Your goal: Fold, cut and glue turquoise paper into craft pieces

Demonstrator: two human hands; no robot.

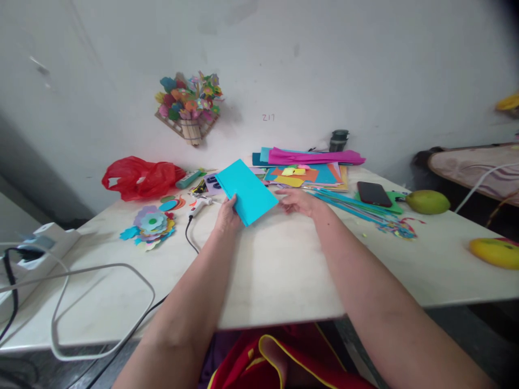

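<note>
A bright blue sheet of paper (249,193), with a folded strip along its left edge, is tilted above the table. My left hand (229,215) grips its lower left edge, thumb on top and the other fingers behind. Just off the sheet's right corner is my right hand (298,202), its fingers apart and holding nothing. A white glue gun (199,205) with a black cord lies left of my left hand. Cut paper flowers (152,224) are piled farther left. To the right of my right hand lie long blue and green paper strips (352,208).
Coloured paper sheets (320,174) and a magenta roll (312,156) lie at the back. A phone (373,193), a green mango (427,201) and a yellow mango (495,253) are on the right. A red plastic bag (140,178), a power strip (44,248) and looping white cable (153,292) occupy the left.
</note>
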